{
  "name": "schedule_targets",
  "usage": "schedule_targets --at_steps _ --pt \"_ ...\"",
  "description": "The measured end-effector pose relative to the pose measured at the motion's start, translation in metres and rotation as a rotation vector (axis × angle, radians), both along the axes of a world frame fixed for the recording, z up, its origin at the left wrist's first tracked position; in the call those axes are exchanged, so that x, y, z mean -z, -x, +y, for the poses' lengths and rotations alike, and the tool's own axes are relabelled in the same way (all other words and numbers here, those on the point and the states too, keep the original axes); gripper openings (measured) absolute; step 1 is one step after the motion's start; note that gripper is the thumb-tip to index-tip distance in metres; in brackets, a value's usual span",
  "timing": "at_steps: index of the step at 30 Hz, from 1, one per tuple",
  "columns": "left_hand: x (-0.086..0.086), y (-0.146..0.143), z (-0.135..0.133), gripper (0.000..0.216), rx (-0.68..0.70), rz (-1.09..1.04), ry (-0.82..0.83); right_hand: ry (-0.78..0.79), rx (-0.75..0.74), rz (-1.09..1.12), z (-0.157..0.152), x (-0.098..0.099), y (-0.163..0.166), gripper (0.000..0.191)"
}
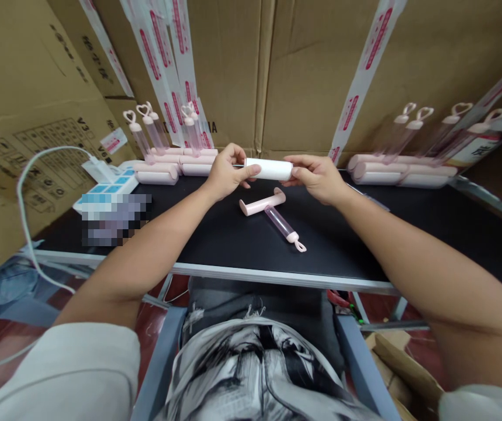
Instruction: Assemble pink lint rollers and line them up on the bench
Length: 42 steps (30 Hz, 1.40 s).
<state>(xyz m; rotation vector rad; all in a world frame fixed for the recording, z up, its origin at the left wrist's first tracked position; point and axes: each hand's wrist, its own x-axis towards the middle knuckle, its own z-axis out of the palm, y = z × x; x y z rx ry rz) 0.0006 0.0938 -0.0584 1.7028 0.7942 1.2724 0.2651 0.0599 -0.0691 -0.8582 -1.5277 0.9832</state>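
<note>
A white lint roller refill (pixel 269 169) is held level above the black table, one end in each hand. My left hand (pixel 229 171) has its thumb and fingers closed on the left end. At the right end, my right hand (pixel 318 177) grips with thumb and fingertips. Below them on the table lies a pink lint roller handle (pixel 263 203) with a curved cradle, a clear tube (pixel 280 224) and a loop at its tip. That cradle has no roll in it.
Assembled pink lint rollers (pixel 156 173) stand at the back left, and more lint rollers (pixel 382 174) at the back right. A white power strip (pixel 114 186) with a cable sits on the left. Cardboard (pixel 316 76) walls the back. A metal edge (pixel 251 275) runs along the table front.
</note>
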Motion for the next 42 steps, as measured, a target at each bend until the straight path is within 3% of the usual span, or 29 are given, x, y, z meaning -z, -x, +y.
schedule_targets --at_steps 7,9,11,15,20,25,28,30,33,35,37,42 --pt "-0.002 0.002 0.003 0.083 -0.008 -0.08 0.014 -0.078 0.109 -0.027 -0.006 -0.017 -0.01 0.039" --pt "-0.005 0.004 0.004 0.08 -0.044 -0.088 0.03 -0.101 0.181 -0.189 -0.005 -0.023 -0.022 0.029" --pt "-0.007 0.006 0.004 0.075 -0.078 -0.084 0.041 -0.106 0.226 -0.488 -0.002 -0.028 -0.035 0.022" --pt "-0.01 0.007 0.003 0.073 -0.09 -0.082 0.046 -0.036 0.143 -1.003 0.006 -0.025 -0.044 0.014" --pt "-0.008 0.005 0.002 0.079 -0.038 -0.1 0.047 0.011 0.137 -1.22 0.009 -0.015 -0.031 0.018" --pt "-0.009 0.003 -0.001 0.085 -0.003 -0.116 0.055 0.054 0.032 -1.347 0.006 -0.018 -0.034 0.03" --pt "-0.011 0.001 -0.006 0.086 0.026 -0.137 0.068 0.034 0.055 -1.241 0.004 -0.024 -0.04 0.048" --pt "-0.012 -0.002 -0.011 0.084 0.041 -0.139 0.08 -0.001 0.068 -0.973 0.0 -0.027 -0.039 0.068" --pt "-0.011 -0.007 -0.017 0.084 0.059 -0.127 0.105 -0.016 -0.038 -0.492 -0.01 -0.028 -0.025 0.094" --pt "-0.01 -0.012 -0.022 0.085 0.076 -0.106 0.126 -0.042 -0.078 -0.286 -0.018 -0.027 -0.012 0.09" --pt "-0.008 -0.016 -0.025 0.084 0.105 -0.084 0.145 -0.082 -0.029 -0.185 -0.024 -0.028 -0.001 0.077" --pt "-0.01 -0.019 -0.03 0.073 0.104 -0.077 0.173 -0.138 0.266 -0.033 -0.013 -0.039 -0.014 0.059"
